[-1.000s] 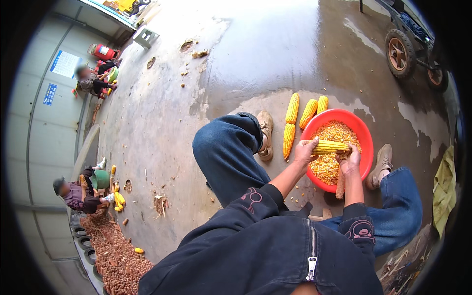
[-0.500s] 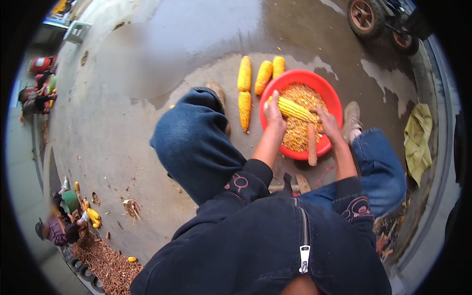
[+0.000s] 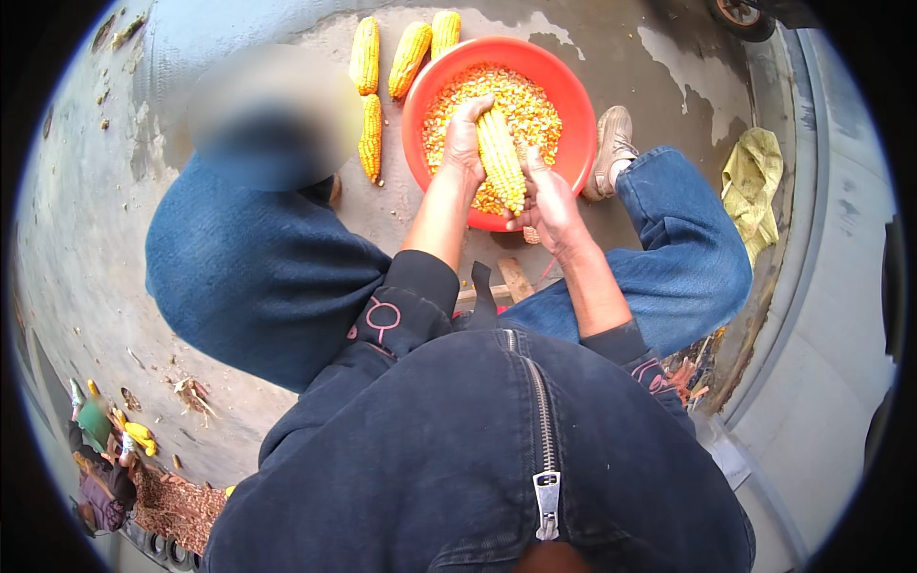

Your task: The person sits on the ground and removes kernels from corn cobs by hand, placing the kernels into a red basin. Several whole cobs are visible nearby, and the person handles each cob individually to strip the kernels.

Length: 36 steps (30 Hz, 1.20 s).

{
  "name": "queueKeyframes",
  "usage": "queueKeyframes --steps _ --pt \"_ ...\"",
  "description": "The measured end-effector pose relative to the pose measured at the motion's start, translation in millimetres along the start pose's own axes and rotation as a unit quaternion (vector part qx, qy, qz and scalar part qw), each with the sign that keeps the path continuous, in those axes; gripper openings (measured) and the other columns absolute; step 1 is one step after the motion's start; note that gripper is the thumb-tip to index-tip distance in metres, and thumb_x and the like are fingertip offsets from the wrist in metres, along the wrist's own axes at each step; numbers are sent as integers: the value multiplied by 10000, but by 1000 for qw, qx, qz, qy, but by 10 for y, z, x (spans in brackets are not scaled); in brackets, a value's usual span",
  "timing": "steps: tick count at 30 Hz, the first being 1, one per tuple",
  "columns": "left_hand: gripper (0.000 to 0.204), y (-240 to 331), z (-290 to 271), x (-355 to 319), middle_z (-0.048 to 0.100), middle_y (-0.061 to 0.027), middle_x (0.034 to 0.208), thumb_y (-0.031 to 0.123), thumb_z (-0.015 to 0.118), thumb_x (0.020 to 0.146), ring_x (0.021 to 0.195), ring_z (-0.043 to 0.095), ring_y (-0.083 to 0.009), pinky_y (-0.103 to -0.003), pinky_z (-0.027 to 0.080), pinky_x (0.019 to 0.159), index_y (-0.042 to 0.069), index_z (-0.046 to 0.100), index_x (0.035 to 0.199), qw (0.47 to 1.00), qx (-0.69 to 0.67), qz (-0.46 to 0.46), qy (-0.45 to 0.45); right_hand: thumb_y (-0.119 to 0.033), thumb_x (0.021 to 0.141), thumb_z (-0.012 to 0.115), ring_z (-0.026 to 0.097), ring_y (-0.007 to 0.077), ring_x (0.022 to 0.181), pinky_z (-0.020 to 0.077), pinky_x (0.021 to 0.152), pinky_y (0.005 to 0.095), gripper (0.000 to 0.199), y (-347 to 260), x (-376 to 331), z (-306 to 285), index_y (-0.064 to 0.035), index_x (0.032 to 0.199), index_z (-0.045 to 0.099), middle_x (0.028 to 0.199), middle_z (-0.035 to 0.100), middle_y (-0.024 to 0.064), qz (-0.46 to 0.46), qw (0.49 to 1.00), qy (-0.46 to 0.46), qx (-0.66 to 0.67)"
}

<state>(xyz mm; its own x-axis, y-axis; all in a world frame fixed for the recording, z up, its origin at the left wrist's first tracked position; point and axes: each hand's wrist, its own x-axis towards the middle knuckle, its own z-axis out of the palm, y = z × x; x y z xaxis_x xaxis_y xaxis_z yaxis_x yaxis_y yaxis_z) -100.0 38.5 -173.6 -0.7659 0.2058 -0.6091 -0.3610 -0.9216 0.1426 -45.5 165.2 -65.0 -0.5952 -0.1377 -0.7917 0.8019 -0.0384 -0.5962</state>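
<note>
While the person sits low with knees spread, both hands meet over a red basin [image 3: 573, 105] set on the concrete between the feet, so loosened kernels [image 3: 535, 100] drop straight into it. The left hand [image 3: 465, 143] is closed around the far end of a corn cob [image 3: 501, 158], steadying it lengthwise above the heap. The right hand [image 3: 549, 196] grips the near end, thumb seemingly pressed along the rows, though the fisheye bend makes the exact finger placement hard to read. Just beside the basin's left rim lie four whole cobs [image 3: 368, 138], within easy reach of the left hand. A short wooden block [image 3: 516, 279] shows under the person's lap, possibly part of a low seat. A yellow cloth [image 3: 755, 181] lies crumpled well apart, to the right beyond the knee. Another person [image 3: 95, 430] crouches far off by a pile of husked cobs.
</note>
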Motion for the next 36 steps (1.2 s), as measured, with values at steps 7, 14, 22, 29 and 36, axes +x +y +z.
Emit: queueKeyframes --steps 7,14,22,29,36 --pt "221 -99 -349 245 648 -90 691 270 685 866 543 633 -209 -339 562 524 76 615 949 994 51 93 23 -486 1033 434 519 114 427 397 327 251 485 150 126 217 -38 1029 619 665 584 40 -62 996 26 -59" --pt "253 42 -117 65 646 -101 690 301 661 887 555 638 -209 -333 561 527 62 615 954 996 72 57 12 -389 1047 438 534 115 459 390 332 247 382 238 222 179 -42 1085 591 726 624 63 -92 994 32 -43" --pt "301 174 -74 56 629 -129 702 335 620 902 554 617 -243 -351 552 521 36 603 937 998 -15 61 -16 -428 1028 495 522 95 467 420 385 230 397 23 123 213 -51 1051 617 711 617 57 -72 997 2 41" --pt "297 125 -148 150 629 -132 704 331 611 901 554 618 -252 -353 551 522 39 599 954 996 -38 80 -17 -448 1013 526 498 85 455 406 393 227 420 56 158 199 -41 1034 626 695 598 42 -113 992 18 -47" --pt "252 104 -85 131 637 -115 711 296 616 914 561 629 -236 -345 554 522 49 601 966 995 -5 95 -12 -436 999 558 477 69 449 362 376 214 373 -71 140 158 -69 967 618 665 563 6 -103 985 -13 -135"
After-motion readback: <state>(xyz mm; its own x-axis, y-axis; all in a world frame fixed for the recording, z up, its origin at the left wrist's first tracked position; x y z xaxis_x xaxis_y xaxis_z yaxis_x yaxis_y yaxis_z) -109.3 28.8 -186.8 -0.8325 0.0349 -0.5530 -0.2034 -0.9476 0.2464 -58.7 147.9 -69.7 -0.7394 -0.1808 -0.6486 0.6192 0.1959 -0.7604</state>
